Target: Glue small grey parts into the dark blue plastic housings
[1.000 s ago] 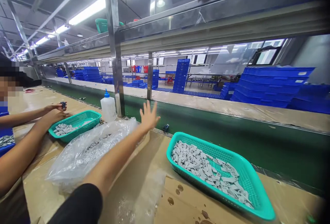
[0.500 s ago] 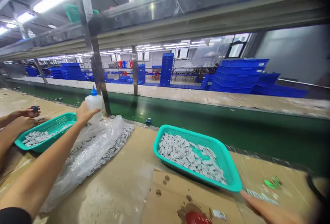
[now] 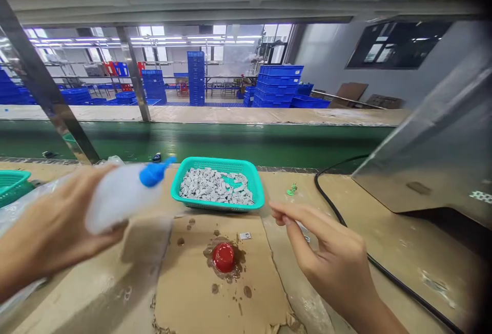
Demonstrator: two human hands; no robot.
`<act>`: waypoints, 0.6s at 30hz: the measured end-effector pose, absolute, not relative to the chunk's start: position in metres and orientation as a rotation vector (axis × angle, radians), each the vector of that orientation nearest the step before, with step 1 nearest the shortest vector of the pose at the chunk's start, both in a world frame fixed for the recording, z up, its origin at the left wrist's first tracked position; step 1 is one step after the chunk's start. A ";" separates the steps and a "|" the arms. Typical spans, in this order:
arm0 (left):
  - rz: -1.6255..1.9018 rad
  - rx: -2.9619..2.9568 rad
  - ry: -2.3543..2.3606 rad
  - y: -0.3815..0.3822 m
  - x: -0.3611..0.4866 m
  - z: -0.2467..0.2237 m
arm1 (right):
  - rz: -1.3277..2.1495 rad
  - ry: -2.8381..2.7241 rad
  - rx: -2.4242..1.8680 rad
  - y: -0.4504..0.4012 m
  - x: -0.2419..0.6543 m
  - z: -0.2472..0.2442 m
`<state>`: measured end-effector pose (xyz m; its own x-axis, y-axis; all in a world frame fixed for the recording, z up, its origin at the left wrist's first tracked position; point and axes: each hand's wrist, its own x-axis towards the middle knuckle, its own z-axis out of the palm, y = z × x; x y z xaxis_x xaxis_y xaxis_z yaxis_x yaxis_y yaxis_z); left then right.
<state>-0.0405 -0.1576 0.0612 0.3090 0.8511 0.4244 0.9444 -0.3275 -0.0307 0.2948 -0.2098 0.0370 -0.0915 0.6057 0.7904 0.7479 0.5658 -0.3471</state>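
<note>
The white bottle was up off the worktop, tipped over, with its blue cap pointing up toward the green basket. The left hand was clamped around it. The right hand was well apart, near the basket's corner, its thumb and fingertips close together; whether they touched or pinched anything, one could not tell. The bottle was already picked up, but no drop showed at its tip, and how much was inside was too blurry to tell. Below sat a red cup on brown cardboard, with wet spots around it, so some wetting looked done. Lots of grey bits lay in the basket, and how many were left to handle could not be told. Beside the cup lay a little white tag with marks too small to read. Past the green belt, blue crates had pale labels, also too tiny to read.
</note>
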 end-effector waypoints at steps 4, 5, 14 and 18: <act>-0.176 -2.336 -1.384 -0.190 -0.012 0.037 | -0.115 -1.769 -1.091 -0.212 0.298 0.038; -0.133 -2.350 -1.320 -0.193 -0.010 0.033 | -0.101 -1.762 -1.090 -0.213 0.299 0.039; 0.012 -2.434 -1.115 -0.196 -0.003 0.026 | -0.058 -1.729 -1.091 -0.216 0.301 0.042; 0.053 -2.405 -1.222 -0.201 0.008 0.024 | -0.037 -1.790 -1.063 -0.217 0.302 0.041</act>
<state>0.0084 -0.2013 0.0244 0.6091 0.7765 0.1614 0.7598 -0.5129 -0.3995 0.3020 -0.2167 0.0410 -0.1016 0.6379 0.7634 0.6692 0.6116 -0.4220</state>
